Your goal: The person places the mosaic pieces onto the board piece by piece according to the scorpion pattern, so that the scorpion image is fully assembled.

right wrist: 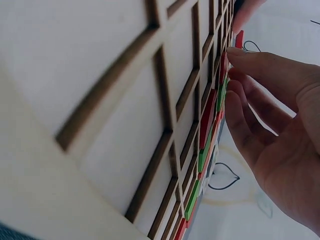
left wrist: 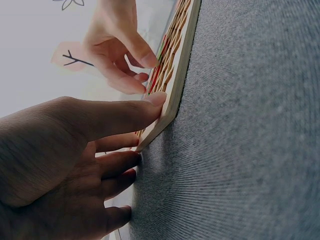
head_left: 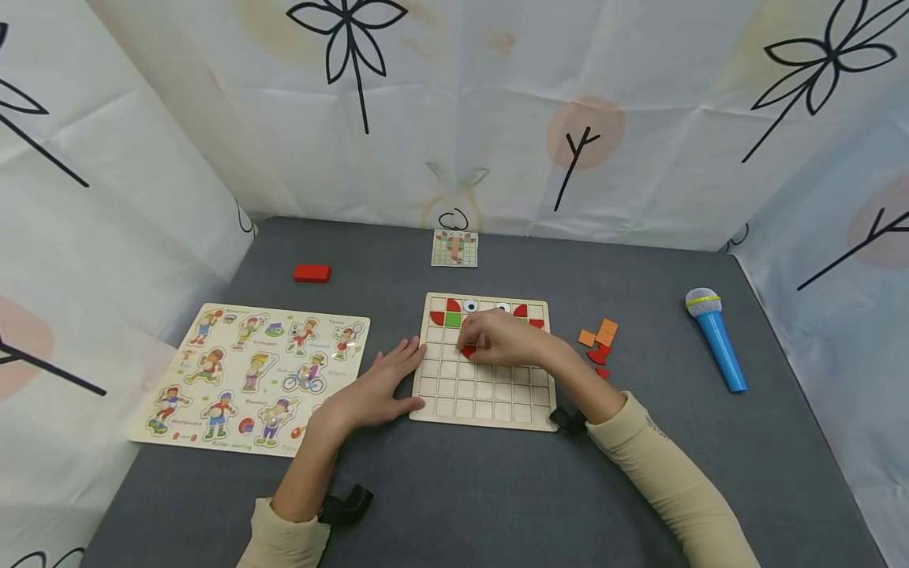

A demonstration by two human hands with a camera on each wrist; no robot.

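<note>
A wooden grid board [head_left: 483, 410] lies on the table with red, green and eye-marked tiles in its upper rows. My right hand [head_left: 507, 338] is over its middle, thumb and fingers pinching a red tile [head_left: 469, 352] at the grid's surface. In the right wrist view, the thumb and fingertips of the right hand [right wrist: 280, 110] meet at the tiles; part of the piece is hidden. My left hand [head_left: 376, 390] steadies the board's left edge with fingers spread. The left wrist view has that left hand's thumb [left wrist: 125, 117] resting on the board's rim [left wrist: 177, 85].
Loose orange squares [head_left: 606, 330] and red pieces [head_left: 599, 356] lie right of the board. Farther right is a blue toy microphone [head_left: 723, 347]. A picture puzzle board [head_left: 241, 379] lies left, a red block [head_left: 312, 273] behind it. A small pattern card [head_left: 454, 249] stands at the back.
</note>
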